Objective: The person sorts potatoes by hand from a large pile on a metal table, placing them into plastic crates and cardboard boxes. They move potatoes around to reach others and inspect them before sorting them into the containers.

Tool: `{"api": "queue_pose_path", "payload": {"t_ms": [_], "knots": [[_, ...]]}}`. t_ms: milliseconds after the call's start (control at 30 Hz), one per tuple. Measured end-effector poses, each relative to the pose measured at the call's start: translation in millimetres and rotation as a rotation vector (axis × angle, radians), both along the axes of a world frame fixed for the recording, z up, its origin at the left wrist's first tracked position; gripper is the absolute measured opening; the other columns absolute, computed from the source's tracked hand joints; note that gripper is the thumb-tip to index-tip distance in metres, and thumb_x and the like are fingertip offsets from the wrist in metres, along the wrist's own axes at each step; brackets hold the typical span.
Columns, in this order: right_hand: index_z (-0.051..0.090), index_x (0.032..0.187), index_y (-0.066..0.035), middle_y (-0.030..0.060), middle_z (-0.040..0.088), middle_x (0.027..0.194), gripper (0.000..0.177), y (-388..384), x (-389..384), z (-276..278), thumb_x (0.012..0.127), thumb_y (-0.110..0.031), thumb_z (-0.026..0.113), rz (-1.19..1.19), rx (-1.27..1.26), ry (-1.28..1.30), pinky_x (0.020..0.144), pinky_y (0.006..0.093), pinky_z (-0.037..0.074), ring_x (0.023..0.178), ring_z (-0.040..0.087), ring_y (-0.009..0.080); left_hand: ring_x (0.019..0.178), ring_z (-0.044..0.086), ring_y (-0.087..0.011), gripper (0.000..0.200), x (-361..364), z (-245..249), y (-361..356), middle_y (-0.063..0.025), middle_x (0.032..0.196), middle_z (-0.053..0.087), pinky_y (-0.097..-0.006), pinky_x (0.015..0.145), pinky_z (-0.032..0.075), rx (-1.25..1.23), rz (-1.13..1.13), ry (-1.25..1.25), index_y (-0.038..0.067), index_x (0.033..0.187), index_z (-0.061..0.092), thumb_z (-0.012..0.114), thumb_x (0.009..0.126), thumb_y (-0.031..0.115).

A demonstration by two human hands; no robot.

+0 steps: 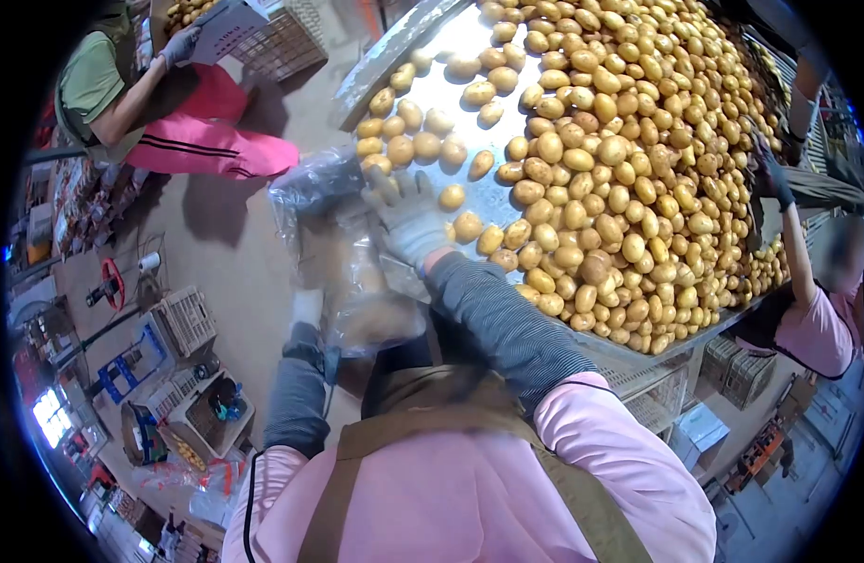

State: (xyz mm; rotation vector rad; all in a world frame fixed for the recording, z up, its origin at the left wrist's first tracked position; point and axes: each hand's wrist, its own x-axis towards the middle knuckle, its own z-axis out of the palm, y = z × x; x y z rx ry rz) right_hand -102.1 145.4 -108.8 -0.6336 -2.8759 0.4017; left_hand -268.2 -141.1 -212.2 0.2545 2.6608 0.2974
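Observation:
My right hand [405,220], in a pale work glove, lies at the edge of the metal sorting table [441,70], fingers spread beside the nearest potatoes [391,141]. Below it is a box lined with a clear plastic bag [361,267]; its interior is blurred, so I cannot make out what it holds. At the box's left side is my left hand [307,308], also gloved, its fingers smeared and partly hidden. A large heap of yellow potatoes [619,178] covers the middle and right of the table.
A person in pink trousers [216,141] at upper left holds a white carton [230,28] of potatoes. Another person in a pink top [817,328] reaches over the table's right side. Plastic crates [183,319] stand on the floor at left, with a crate [737,371] at lower right.

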Motion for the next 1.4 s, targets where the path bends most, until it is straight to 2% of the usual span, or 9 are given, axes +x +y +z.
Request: {"api": "queue_pose_path", "payload": {"t_ms": [300, 400, 533, 567, 733, 1033, 1167, 1267, 1400], "knots": [[0.052, 0.142, -0.014, 0.0168, 0.038, 0.155, 0.056, 5.0, 9.7, 5.3, 0.089, -0.032, 0.058, 0.075, -0.013, 0.128, 0.111, 0.0615, 0.031, 0.135, 0.041, 0.0385, 0.099, 0.070, -0.0364, 0.048, -10.1, 4.2, 78.8, -0.0234, 0.114, 0.070, -0.0427, 0.085, 0.054, 0.447, -0.011, -0.205, 0.004, 0.137, 0.055, 0.060, 0.093, 0.022], [0.052, 0.137, -0.005, 0.0214, 0.044, 0.148, 0.057, 58.7, 43.0, 139.8, 0.086, -0.029, 0.061, -0.360, -0.390, 0.021, 0.111, 0.0554, 0.034, 0.133, 0.044, 0.0379, 0.103, 0.069, -0.0382, 0.050, -12.3, 10.8, 96.6, -0.0225, 0.113, 0.071, -0.0431, 0.089, 0.054, 0.347, -0.091, -0.140, 0.005, 0.139, 0.056, 0.061, 0.092, 0.020], [0.060, 0.128, -0.011, 0.0192, 0.053, 0.137, 0.042, 176.3, 160.6, 81.8, 0.094, -0.035, 0.060, -0.959, -0.261, 0.311, 0.109, 0.0531, 0.036, 0.126, 0.047, 0.0374, 0.131, 0.052, -0.0368, 0.060, -10.2, 7.2, 96.3, -0.0225, 0.145, 0.053, -0.0421, 0.110, 0.041, 0.271, -0.347, 0.344, 0.000, 0.147, 0.046, 0.064, 0.091, 0.015], [0.064, 0.125, -0.017, 0.0154, 0.055, 0.135, 0.038, 204.6, 173.2, 56.3, 0.094, -0.039, 0.061, -0.953, 0.259, 0.148, 0.108, 0.0528, 0.036, 0.124, 0.047, 0.0371, 0.135, 0.048, -0.0350, 0.061, -1.1, 43.1, 119.9, -0.0213, 0.149, 0.049, -0.0403, 0.113, 0.038, 0.493, -0.265, 0.214, 0.000, 0.149, 0.043, 0.062, 0.093, 0.015], [0.064, 0.119, -0.014, 0.0102, 0.054, 0.131, 0.039, 156.6, 77.6, 64.1, 0.084, -0.030, 0.066, -0.574, 0.150, 0.073, 0.096, 0.0538, 0.044, 0.117, 0.050, 0.0368, 0.140, 0.042, -0.0261, 0.053, 55.2, 122.2, 254.3, -0.0154, 0.153, 0.045, -0.0367, 0.119, 0.031, 1.232, 0.113, -0.496, -0.002, 0.153, 0.036, 0.044, 0.109, 0.028], [0.059, 0.128, -0.009, 0.0167, 0.057, 0.133, 0.041, 172.9, 41.0, 82.1, 0.088, -0.018, 0.064, -0.345, -0.444, -0.067, 0.101, 0.0427, 0.049, 0.115, 0.062, 0.0348, 0.144, 0.037, -0.0244, 0.056, 59.8, 109.6, 285.7, -0.0148, 0.157, 0.041, -0.0359, 0.120, 0.029, 1.046, -0.051, -0.170, -0.001, 0.156, 0.032, 0.041, 0.111, 0.031], [0.066, 0.125, -0.012, 0.0142, 0.061, 0.134, 0.043, 308.8, 110.1, 72.4, 0.094, -0.041, 0.059, -0.733, 0.027, 0.258, 0.103, 0.0490, 0.045, 0.123, 0.059, 0.0303, 0.144, 0.038, -0.0247, 0.056, 57.2, 115.4, 279.7, -0.0150, 0.156, 0.041, -0.0361, 0.120, 0.030, 1.071, -0.008, -0.285, -0.001, 0.156, 0.032, 0.040, 0.111, 0.032], [0.055, 0.146, -0.028, 0.0116, 0.053, 0.150, 0.062, 297.0, 100.5, 45.6, 0.098, -0.065, 0.046, -0.663, 0.417, -0.161, 0.119, 0.0462, 0.030, 0.134, 0.052, 0.0283, 0.143, 0.039, -0.0249, 0.056, 53.8, 111.1, 283.4, -0.0154, 0.156, 0.041, -0.0362, 0.119, 0.030, 1.076, -0.020, -0.297, 0.000, 0.155, 0.033, 0.041, 0.111, 0.033], [0.065, 0.118, -0.019, 0.0113, 0.055, 0.135, 0.038, 183.5, 53.2, 49.7, 0.086, -0.039, 0.069, -0.366, 0.284, -0.003, 0.092, 0.0480, 0.048, 0.117, 0.054, 0.0385, 0.142, 0.040, -0.0251, 0.056, 53.9, 102.6, 282.1, -0.0159, 0.155, 0.042, -0.0362, 0.118, 0.032, 1.068, -0.039, -0.267, 0.000, 0.155, 0.034, 0.041, 0.110, 0.034]]}}
